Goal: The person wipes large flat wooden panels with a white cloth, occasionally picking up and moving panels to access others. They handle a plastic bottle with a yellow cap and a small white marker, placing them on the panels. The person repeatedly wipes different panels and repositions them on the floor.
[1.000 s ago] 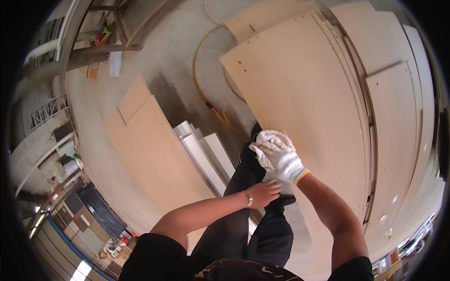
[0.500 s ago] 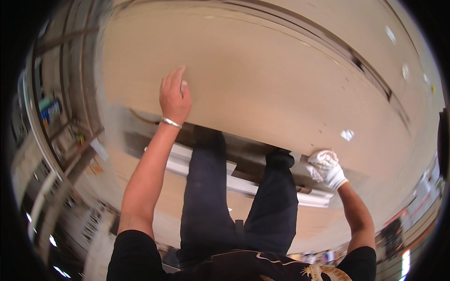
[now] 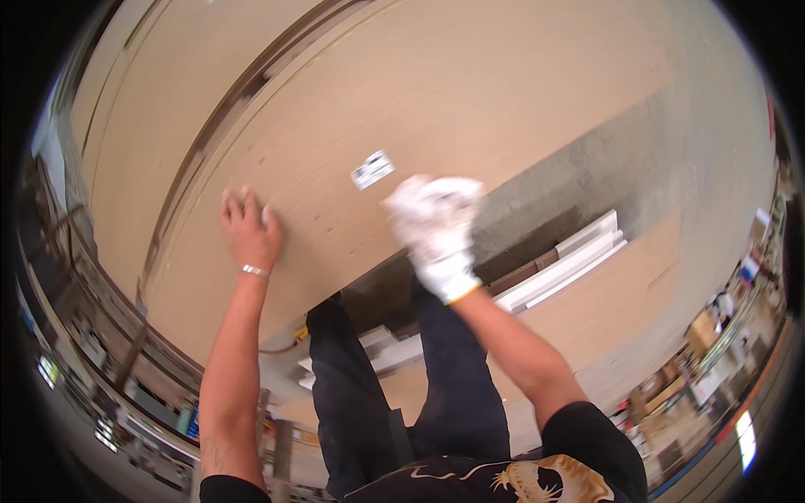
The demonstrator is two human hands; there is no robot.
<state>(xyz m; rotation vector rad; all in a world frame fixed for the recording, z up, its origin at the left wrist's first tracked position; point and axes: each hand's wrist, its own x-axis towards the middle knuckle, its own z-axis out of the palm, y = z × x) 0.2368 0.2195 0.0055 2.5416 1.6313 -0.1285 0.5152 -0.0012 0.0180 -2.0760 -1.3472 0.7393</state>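
A large flat tan board [image 3: 503,101] stretches in front of me. My bare left hand [image 3: 253,235], with a silver bracelet at its wrist, is over the board's left part, fingers spread and holding nothing; whether it touches the surface I cannot tell. In a white glove with a yellow cuff edge, my right hand [image 3: 446,256] is closed on a bunched, stained white cloth [image 3: 432,201] by the board's near edge. Motion blurs hand and cloth, so the fingers' exact grip is hidden. A small white label [image 3: 372,169] lies on the board, left of the cloth.
White strips or mouldings [image 3: 579,256] lie on the near side below the board, beyond my legs. Another tan board [image 3: 159,109] adjoins across a dark gap. Metal racks [image 3: 101,327] stand at the left; assorted boxes and clutter [image 3: 679,377] line the right.
My view has turned, so the board now slants up to the right. My right hand has come inward with the cloth, and my left hand's fingers have spread.
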